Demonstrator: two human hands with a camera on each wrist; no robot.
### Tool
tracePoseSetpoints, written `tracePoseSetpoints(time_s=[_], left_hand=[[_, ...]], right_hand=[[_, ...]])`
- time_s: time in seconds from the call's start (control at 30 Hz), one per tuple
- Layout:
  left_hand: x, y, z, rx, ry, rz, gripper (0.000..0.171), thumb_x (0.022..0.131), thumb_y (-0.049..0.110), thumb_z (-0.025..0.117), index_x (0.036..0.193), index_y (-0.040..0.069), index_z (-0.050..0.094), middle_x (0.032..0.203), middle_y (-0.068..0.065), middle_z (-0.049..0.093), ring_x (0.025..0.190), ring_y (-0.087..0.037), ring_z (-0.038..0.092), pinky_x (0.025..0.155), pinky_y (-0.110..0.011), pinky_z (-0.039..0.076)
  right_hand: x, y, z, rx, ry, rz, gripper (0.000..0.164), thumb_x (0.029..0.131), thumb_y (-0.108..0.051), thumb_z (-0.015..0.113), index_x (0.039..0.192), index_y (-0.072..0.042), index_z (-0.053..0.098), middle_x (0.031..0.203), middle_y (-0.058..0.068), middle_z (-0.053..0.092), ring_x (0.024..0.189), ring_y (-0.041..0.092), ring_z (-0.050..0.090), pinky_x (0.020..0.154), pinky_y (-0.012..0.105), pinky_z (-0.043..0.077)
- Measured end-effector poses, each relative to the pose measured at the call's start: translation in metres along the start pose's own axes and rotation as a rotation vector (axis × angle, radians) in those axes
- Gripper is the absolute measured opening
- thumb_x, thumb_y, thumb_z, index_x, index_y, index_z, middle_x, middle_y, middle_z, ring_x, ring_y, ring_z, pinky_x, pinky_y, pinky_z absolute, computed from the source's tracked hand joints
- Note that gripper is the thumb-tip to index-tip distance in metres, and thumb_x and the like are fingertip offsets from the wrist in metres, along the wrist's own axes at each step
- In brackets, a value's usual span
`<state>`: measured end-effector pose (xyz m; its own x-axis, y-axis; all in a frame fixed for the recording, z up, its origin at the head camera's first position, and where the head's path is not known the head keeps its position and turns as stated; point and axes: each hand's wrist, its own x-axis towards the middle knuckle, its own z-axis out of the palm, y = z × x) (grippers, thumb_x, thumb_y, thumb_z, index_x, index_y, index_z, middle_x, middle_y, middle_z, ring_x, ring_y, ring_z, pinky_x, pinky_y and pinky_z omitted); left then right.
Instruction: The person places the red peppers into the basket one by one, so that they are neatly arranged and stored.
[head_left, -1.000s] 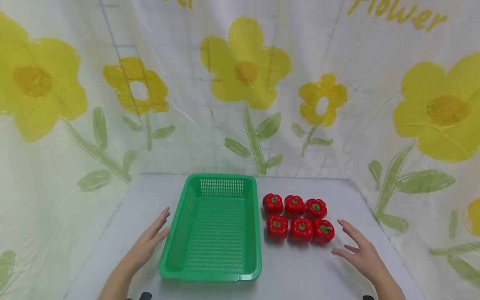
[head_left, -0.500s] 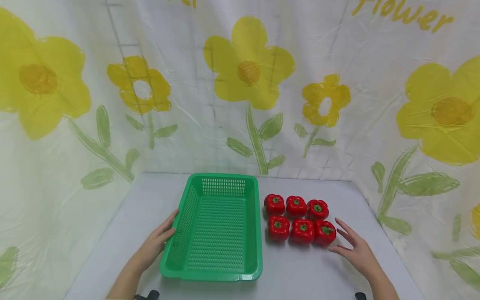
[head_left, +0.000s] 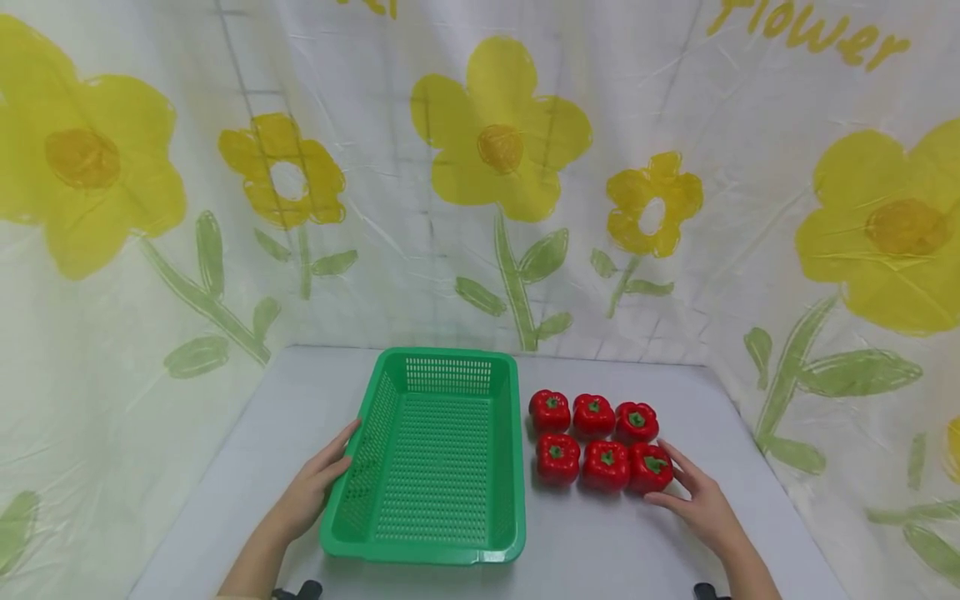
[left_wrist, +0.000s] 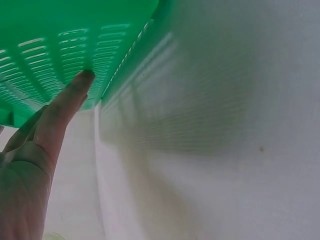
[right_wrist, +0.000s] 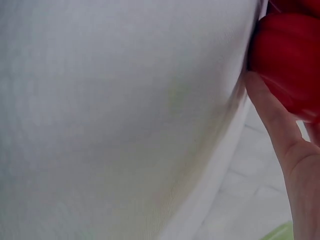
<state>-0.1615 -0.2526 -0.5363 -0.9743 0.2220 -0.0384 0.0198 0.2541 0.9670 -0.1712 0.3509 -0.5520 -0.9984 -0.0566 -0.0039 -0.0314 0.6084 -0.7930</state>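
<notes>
A green plastic basket [head_left: 431, 554] with slotted walls stands on the table. My left hand [head_left: 311, 483] lies along its left outer side, fingers fairly straight and tips at the rim. In the left wrist view, a fingertip [left_wrist: 85, 76] meets the slotted wall [left_wrist: 105, 50]. Right of the basket sit several red bell peppers in two rows. My right hand [head_left: 701, 500] holds the front-right bell pepper [head_left: 647, 471], with its thumb at the front and fingers at the far right side. The right wrist view shows a digit against this red pepper [right_wrist: 290, 60].
Two other bell peppers, the front-middle one [head_left: 606, 468] and the front-left one [head_left: 557, 460], are close beside the held one. The back row, with its right-hand pepper [head_left: 636, 423], lies just behind. A flowered curtain [head_left: 390, 275] hangs behind the white table [head_left: 585, 550].
My left hand has moved right to the basket's side and stayed there. The right hand has moved left, from apart to around the front-right bell pepper.
</notes>
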Motion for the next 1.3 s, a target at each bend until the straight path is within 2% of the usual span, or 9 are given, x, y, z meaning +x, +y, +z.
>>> tracePoseSetpoints(time_s=[0.2, 0.37, 0.47, 0.57, 0.67, 0.77, 1.03, 1.2, 1.3], left_hand=[[0.001, 0.000, 0.000, -0.017, -0.010, -0.033, 0.053, 0.109, 0.034, 0.035, 0.162, 0.028, 0.025, 0.169, -0.010, 0.013, 0.154, -0.041, 0.011, 0.117, -0.062, 0.024], [0.005, 0.002, -0.001, -0.003, -0.015, -0.023, 0.053, 0.110, 0.035, 0.034, 0.162, 0.029, 0.025, 0.168, -0.013, 0.018, 0.151, -0.044, 0.022, 0.115, -0.061, 0.036], [0.007, 0.003, -0.002, -0.008, -0.015, -0.024, 0.053, 0.109, 0.035, 0.035, 0.161, 0.030, 0.026, 0.167, -0.015, 0.021, 0.149, -0.045, 0.028, 0.111, -0.050, 0.044], [0.008, 0.003, -0.003, -0.021, -0.014, -0.038, 0.053, 0.109, 0.035, 0.036, 0.161, 0.030, 0.027, 0.166, -0.016, 0.024, 0.147, -0.045, 0.032, 0.106, -0.039, 0.046], [0.009, 0.002, -0.003, -0.029, -0.014, -0.047, 0.053, 0.109, 0.034, 0.036, 0.161, 0.030, 0.027, 0.166, -0.016, 0.025, 0.146, -0.044, 0.034, 0.104, -0.035, 0.047], [0.009, 0.001, -0.003, -0.040, -0.019, -0.053, 0.053, 0.109, 0.034, 0.037, 0.161, 0.030, 0.027, 0.165, -0.016, 0.027, 0.146, -0.044, 0.035, 0.104, -0.034, 0.047], [0.011, 0.000, -0.001, -0.079, -0.031, -0.067, 0.053, 0.109, 0.035, 0.038, 0.161, 0.030, 0.027, 0.164, -0.017, 0.029, 0.145, -0.043, 0.037, 0.100, -0.024, 0.047], [0.008, 0.000, -0.002, -0.094, -0.045, -0.080, 0.055, 0.109, 0.033, 0.038, 0.162, 0.028, 0.025, 0.164, -0.020, 0.028, 0.143, -0.043, 0.039, 0.099, -0.027, 0.048], [0.006, 0.000, -0.006, -0.108, -0.039, -0.092, 0.056, 0.108, 0.032, 0.040, 0.162, 0.027, 0.024, 0.162, -0.021, 0.030, 0.140, -0.035, 0.046, 0.098, -0.027, 0.049]], right_hand=[[0.000, 0.004, 0.001, -0.081, 0.026, -0.047, 0.077, 0.084, -0.036, 0.082, 0.151, -0.019, 0.048, 0.157, 0.016, 0.043, 0.143, 0.040, 0.039, 0.104, 0.037, 0.050], [-0.001, 0.006, 0.001, -0.098, 0.066, -0.064, 0.069, 0.083, -0.038, 0.081, 0.145, -0.022, 0.056, 0.154, 0.013, 0.047, 0.137, -0.009, 0.038, 0.101, 0.016, 0.048], [-0.003, 0.005, 0.001, -0.088, 0.094, -0.073, 0.068, 0.081, -0.037, 0.083, 0.143, -0.022, 0.058, 0.152, 0.012, 0.050, 0.123, -0.026, 0.030, 0.101, 0.022, 0.050], [-0.004, 0.004, 0.001, -0.100, 0.113, -0.062, 0.069, 0.081, -0.039, 0.083, 0.143, -0.022, 0.059, 0.151, 0.010, 0.052, 0.130, -0.016, 0.039, 0.102, 0.036, 0.051], [-0.004, 0.002, 0.000, -0.121, 0.127, -0.040, 0.070, 0.080, -0.042, 0.083, 0.143, -0.023, 0.059, 0.151, 0.008, 0.053, 0.139, 0.013, 0.048, 0.103, 0.045, 0.050], [-0.004, -0.001, -0.002, -0.120, 0.142, -0.023, 0.070, 0.080, -0.042, 0.083, 0.142, -0.021, 0.060, 0.150, 0.009, 0.053, 0.139, 0.035, 0.046, 0.104, 0.051, 0.050], [-0.006, -0.010, -0.013, -0.112, 0.175, -0.002, 0.069, 0.082, -0.044, 0.082, 0.142, -0.017, 0.060, 0.150, 0.014, 0.052, 0.139, 0.041, 0.044, 0.103, 0.058, 0.049], [-0.007, -0.013, -0.016, -0.096, 0.199, 0.000, 0.070, 0.082, -0.044, 0.082, 0.143, -0.017, 0.059, 0.152, 0.014, 0.050, 0.139, 0.042, 0.044, 0.102, 0.056, 0.049], [-0.006, -0.016, -0.016, -0.078, 0.209, -0.017, 0.068, 0.082, -0.043, 0.083, 0.142, -0.019, 0.060, 0.151, 0.013, 0.051, 0.139, 0.041, 0.045, 0.101, 0.053, 0.052]])
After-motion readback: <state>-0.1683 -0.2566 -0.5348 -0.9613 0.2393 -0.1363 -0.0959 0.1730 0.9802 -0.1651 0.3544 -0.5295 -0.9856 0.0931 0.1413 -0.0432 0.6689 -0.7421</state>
